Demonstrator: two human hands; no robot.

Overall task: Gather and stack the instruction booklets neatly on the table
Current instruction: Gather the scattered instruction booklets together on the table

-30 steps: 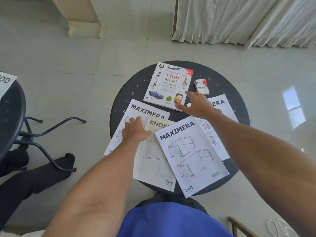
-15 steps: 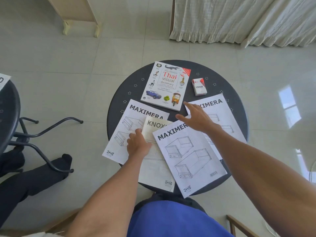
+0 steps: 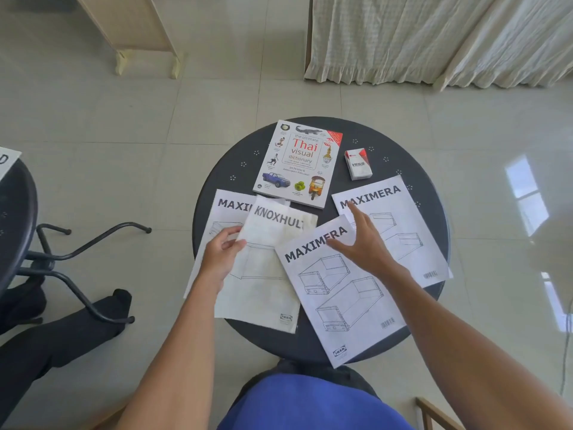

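Four instruction booklets were spread, partly overlapping, across the near half of a round dark table (image 3: 434,231). The KNOXHULT booklet (image 3: 266,274) lay over the right part of the left MAXIMERA booklet (image 3: 217,225), and its own right edge was covered by the middle MAXIMERA booklet (image 3: 344,293), which overhung the near rim of the table. The right MAXIMERA booklet (image 3: 400,231) lay flat, its left edge tucked beneath the middle one.

The KNOXHULT booklet was pinched at its left edge by the left hand (image 3: 221,259), thumb above and fingers curled around. The right hand (image 3: 362,246) was spread open, palm down, over the top corner of the middle booklet and the near edge of the right one; nothing was gripped by it.

The gathering step was judged to be at its start, since no aligned pile had yet been formed. The next move would call for the KNOXHULT booklet to be drawn clear or slid over a neighbour, and for the two right-hand booklets to be swept together, then squared.

Beyond the booklets, a Thai visual dictionary (image 3: 297,162) and a small VESS packet (image 3: 358,164) were left at the far side.
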